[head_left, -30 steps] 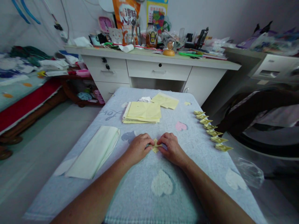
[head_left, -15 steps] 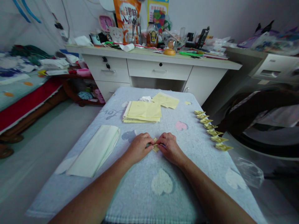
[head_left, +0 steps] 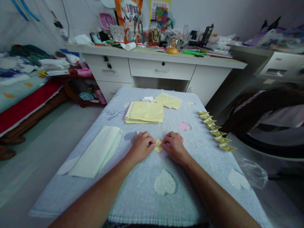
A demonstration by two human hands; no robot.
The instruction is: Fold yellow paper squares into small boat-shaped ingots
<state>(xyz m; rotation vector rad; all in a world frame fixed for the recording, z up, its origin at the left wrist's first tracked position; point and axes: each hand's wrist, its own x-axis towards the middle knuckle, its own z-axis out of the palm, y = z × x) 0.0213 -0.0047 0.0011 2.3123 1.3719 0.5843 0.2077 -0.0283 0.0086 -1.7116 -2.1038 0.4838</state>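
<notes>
A small folded yellow paper (head_left: 158, 145), diamond-shaped, lies between my hands over the middle of the cloth-covered table (head_left: 142, 196). My left hand (head_left: 143, 145) pinches its left corner with thumb and finger. On the opposite corner, my right hand (head_left: 174, 145) has its fingertips closed. Beyond them sits a stack of yellow paper sheets (head_left: 147, 110), with looser yellow sheets (head_left: 169, 100) behind it to the right. Several folded yellow paper boats (head_left: 220, 139) stand in a row along the table's right edge.
A folded pale green-white cloth or paper (head_left: 97, 152) lies at the left. White crumpled tissue (head_left: 148, 99) is behind the stack. A cluttered white desk (head_left: 152, 65) stands beyond the table; a washing machine (head_left: 275, 68) is at the right.
My hands have moved slightly apart, and more of the small folded paper now shows between them as a flat diamond. The camera view has shifted a little.
</notes>
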